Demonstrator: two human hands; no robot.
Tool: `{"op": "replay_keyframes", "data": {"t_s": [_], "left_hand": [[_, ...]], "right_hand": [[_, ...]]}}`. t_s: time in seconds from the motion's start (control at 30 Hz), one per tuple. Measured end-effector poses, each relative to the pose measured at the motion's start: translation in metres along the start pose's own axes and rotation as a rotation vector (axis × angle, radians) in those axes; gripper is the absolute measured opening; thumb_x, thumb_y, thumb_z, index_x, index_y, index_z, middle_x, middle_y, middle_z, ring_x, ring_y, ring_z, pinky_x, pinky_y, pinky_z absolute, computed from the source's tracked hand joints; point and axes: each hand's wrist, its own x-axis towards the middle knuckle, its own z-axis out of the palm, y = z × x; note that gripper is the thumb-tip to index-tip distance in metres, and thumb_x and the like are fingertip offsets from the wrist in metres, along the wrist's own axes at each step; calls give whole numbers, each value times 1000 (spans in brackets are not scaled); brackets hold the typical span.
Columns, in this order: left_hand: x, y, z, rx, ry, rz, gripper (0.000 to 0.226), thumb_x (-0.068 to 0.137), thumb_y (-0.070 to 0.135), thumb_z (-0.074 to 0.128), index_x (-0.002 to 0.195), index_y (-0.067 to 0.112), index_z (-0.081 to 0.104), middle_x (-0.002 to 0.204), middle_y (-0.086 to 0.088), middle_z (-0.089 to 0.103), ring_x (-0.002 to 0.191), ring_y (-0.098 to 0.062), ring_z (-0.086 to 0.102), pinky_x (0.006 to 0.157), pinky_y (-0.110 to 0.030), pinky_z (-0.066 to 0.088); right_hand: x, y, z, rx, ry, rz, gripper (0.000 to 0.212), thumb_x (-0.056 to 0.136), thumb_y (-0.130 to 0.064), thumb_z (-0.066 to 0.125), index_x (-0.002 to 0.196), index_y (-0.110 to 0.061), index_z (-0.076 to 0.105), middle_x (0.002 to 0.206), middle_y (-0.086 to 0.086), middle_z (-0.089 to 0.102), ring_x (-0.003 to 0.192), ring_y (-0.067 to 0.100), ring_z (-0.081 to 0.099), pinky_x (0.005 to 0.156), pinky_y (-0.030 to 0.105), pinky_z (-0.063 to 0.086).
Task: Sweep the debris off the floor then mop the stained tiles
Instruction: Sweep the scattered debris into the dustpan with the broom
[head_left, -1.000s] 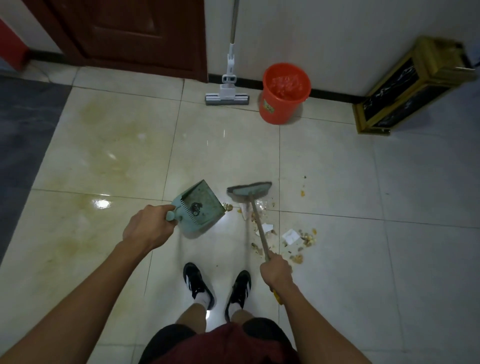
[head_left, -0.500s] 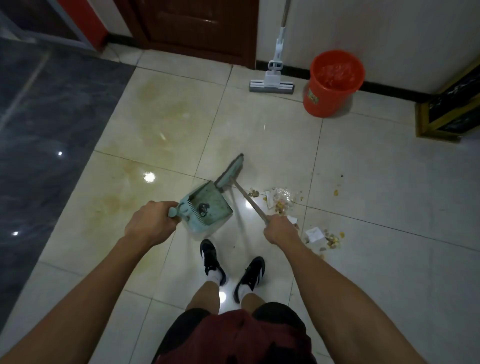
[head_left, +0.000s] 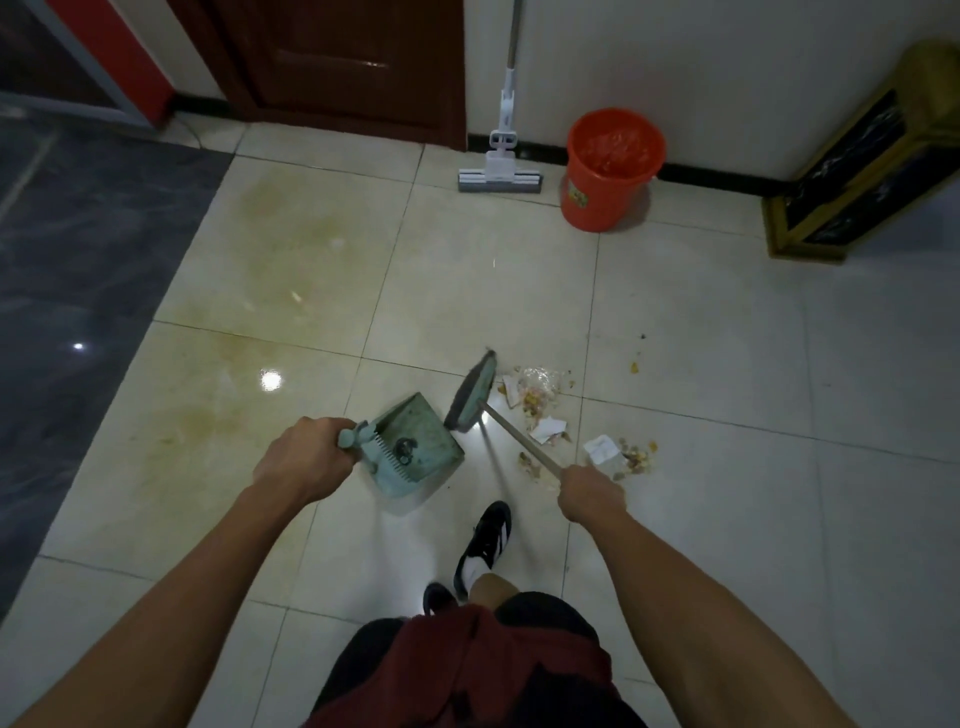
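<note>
Green plastic is gripped in the left hand (head_left: 301, 460): the dustpan (head_left: 415, 447) handle, its mouth tipped towards the broom (head_left: 472, 397), whose stick is clasped by the right hand (head_left: 589, 491). Sweeping is judged under way; next, the debris (head_left: 540, 402) just beyond the bristles must be drawn into the pan. Farther off, the mop (head_left: 500, 176) and bucket (head_left: 613, 166) are stood by the wall; the bucket's label cannot be read.

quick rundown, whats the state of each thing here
left hand: grips the dustpan handle
right hand: grips the broom stick
dustpan: tilted, nearly empty
broom: head beside dustpan mouth
debris: scattered on tiles, unswept
mop: propped against wall, unused
bucket: upright by wall
stained tiles: yellowish, unmopped
</note>
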Motion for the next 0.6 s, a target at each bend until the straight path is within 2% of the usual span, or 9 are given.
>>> {"op": "replay_keyframes", "data": {"t_s": [0.13, 0.3, 0.5, 0.6], "left_hand": [[-24, 9, 12, -25, 27, 56, 12, 89, 40, 63, 94, 32, 70, 82, 2, 67, 74, -24, 63, 68, -34, 55], [-52, 16, 31, -61, 52, 115, 12, 89, 42, 63, 93, 33, 70, 81, 1, 68, 73, -24, 63, 69, -38, 57], [-63, 39, 42, -66, 47, 169, 7, 88, 39, 64, 91, 36, 69, 81, 3, 69, 72, -22, 63, 69, -39, 59], [-61, 53, 41, -67, 34, 174, 5, 89, 39, 65, 91, 37, 70, 81, 4, 68, 73, -21, 64, 69, -39, 58]], "right_hand": [[-30, 19, 15, -8, 23, 67, 32, 99, -22, 45, 128, -17, 60, 118, 5, 64, 103, 23, 65, 73, 33, 48], [-64, 46, 30, 14, 39, 137, 32, 98, -23, 48, 127, -17, 59, 119, 5, 62, 104, 23, 64, 76, 32, 47], [-87, 72, 46, 157, 85, 112, 32, 97, -23, 48, 126, -14, 59, 116, 7, 61, 99, 25, 64, 70, 31, 45], [-81, 79, 43, 176, 120, 80, 35, 96, -21, 48, 129, -16, 59, 116, 8, 63, 100, 26, 65, 74, 31, 49]]}}
